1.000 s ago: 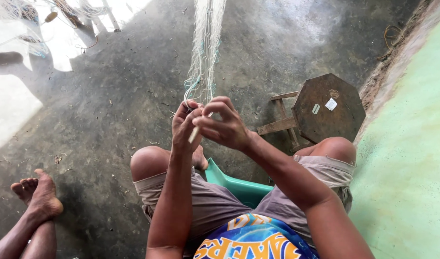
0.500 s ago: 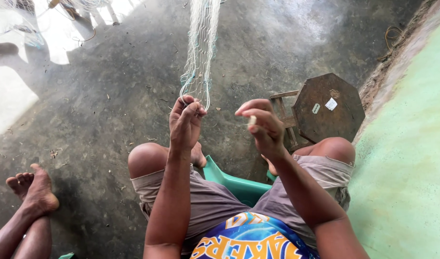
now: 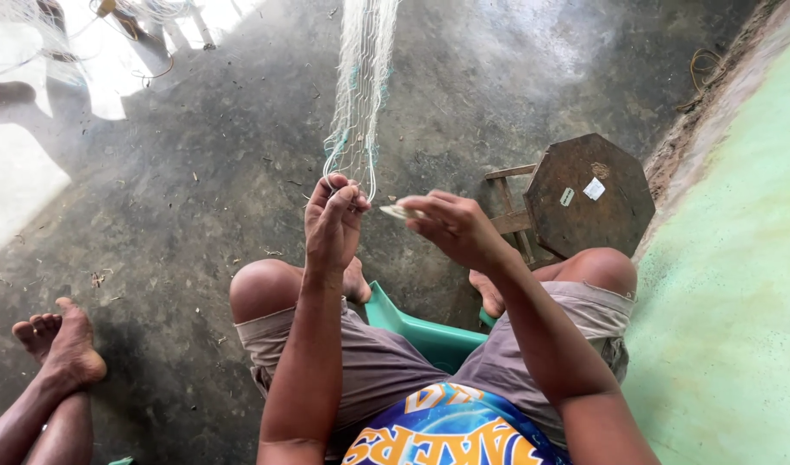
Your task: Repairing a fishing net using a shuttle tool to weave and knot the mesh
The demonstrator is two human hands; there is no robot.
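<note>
1. Since the earlier frame, our right hand (image 3: 451,226) has come back toward our left hand (image 3: 333,226); the two now sit near each other, but apart, above our knees.
2. Our left hand is closed on the lower end of the net (image 3: 360,95), pinching the mesh between thumb and fingers.
3. Our right hand is closed on a small pale tool (image 3: 401,210), whose tip points toward the pinched mesh. We cannot tell what kind of tool it is.
4. The net hangs taut from the top of the view down to our left hand, over the concrete floor (image 3: 197,172).
5. We judge the net light, soft and limp, with fine strands that snag and tangle easily. Hold it at the gathered edge, close to the working mesh, and keep it under tension.
6. A wooden stool (image 3: 588,198) stands to the right, a green chair (image 3: 421,331) is under us, and another person's foot (image 3: 63,344) rests at lower left.
</note>
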